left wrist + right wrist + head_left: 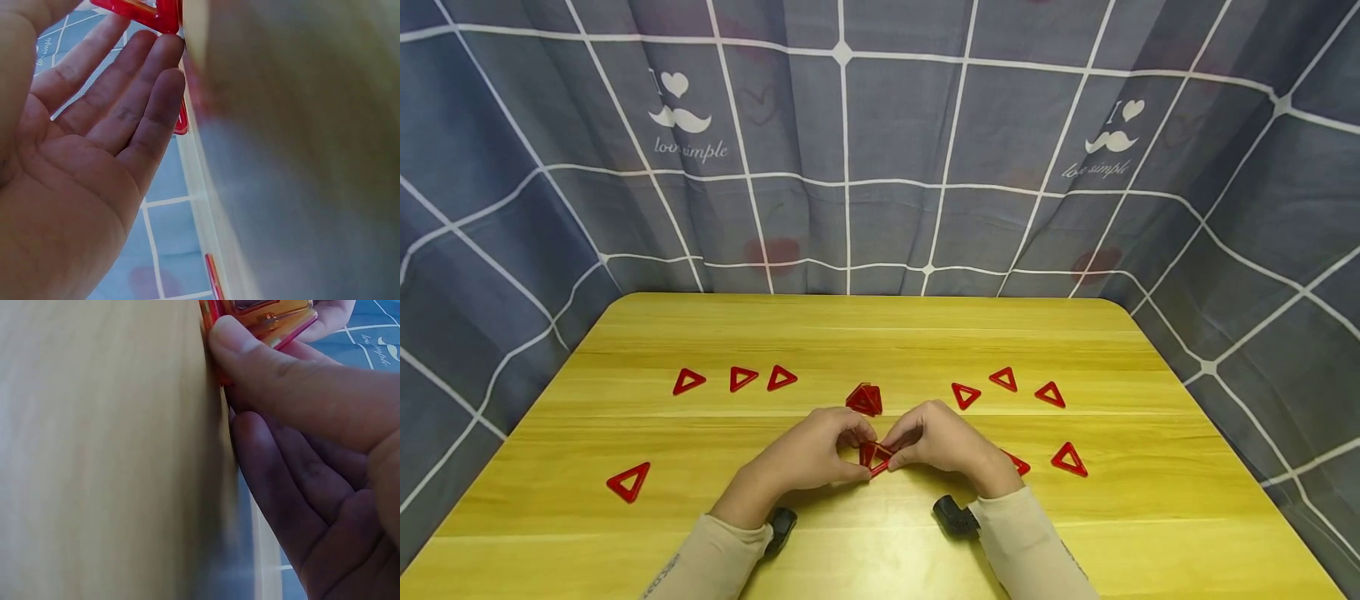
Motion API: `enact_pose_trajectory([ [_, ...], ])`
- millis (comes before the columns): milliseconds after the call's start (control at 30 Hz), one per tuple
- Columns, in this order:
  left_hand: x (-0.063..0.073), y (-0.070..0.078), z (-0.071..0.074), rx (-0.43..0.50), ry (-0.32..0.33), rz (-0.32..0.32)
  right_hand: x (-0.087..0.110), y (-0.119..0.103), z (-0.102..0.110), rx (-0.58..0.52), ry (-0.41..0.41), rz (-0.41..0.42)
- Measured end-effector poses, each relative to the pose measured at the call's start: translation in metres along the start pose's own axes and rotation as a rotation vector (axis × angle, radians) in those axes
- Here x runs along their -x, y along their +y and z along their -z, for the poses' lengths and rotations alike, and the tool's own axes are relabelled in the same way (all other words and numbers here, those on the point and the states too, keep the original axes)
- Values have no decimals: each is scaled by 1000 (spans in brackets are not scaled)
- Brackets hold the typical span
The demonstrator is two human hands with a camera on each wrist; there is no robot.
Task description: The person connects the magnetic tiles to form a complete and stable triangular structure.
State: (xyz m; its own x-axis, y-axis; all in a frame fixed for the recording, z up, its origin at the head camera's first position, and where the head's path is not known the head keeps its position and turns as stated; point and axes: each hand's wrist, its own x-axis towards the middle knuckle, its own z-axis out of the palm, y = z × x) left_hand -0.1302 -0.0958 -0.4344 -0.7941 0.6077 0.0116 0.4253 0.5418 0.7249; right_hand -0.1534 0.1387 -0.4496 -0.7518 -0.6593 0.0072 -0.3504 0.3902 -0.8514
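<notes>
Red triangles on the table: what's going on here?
A person's left hand and right hand hold small red pieces between them, around the middle of the table. Just beyond sits a red cluster, touched by neither hand. Loose red triangles lie on both sides, one partly hidden by the right arm.

Soft glare on yellow tabletop [865, 550]

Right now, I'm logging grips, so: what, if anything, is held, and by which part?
A small assembly of red triangular frames: the left hand grips its left side, the right hand its right side.
</notes>
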Motion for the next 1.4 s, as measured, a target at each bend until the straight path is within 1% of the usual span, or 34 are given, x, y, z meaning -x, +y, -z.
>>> enact_pose_trajectory([
  [300, 3, -5, 1, 39, -40, 2, 0, -2, 2, 23, -6, -22],
  [400, 2, -5, 2, 23, -50, 13, 4, -4, 9, 28, 12, -22],
  [500, 2, -3, 3, 13, -58, 27, 12, -5, 23, 48, 49, -36],
  [667, 4, 0, 3, 16, -72, 58, 32, -5, 50, 88, 99, -110],
  [767, 6, 0, 2, 25, -76, 63, 45, -3, 64, 98, 127, -176],
  [933, 6, -2, 2, 38, -81, 60, 59, 5, 80, 154, 229, -286],
  [1033, 6, -3, 1, 39, -82, 61, 60, 10, 81, 181, 307, -326],
  [1167, 5, -4, 1, 38, -80, 60, 53, 15, 76, 196, 394, -379],
  [1233, 5, -4, 1, 37, -80, 61, 49, 17, 73, 211, 420, -402],
  [1400, 5, -3, 0, 20, -79, 65, 39, 21, 65, 274, 446, -437],
])
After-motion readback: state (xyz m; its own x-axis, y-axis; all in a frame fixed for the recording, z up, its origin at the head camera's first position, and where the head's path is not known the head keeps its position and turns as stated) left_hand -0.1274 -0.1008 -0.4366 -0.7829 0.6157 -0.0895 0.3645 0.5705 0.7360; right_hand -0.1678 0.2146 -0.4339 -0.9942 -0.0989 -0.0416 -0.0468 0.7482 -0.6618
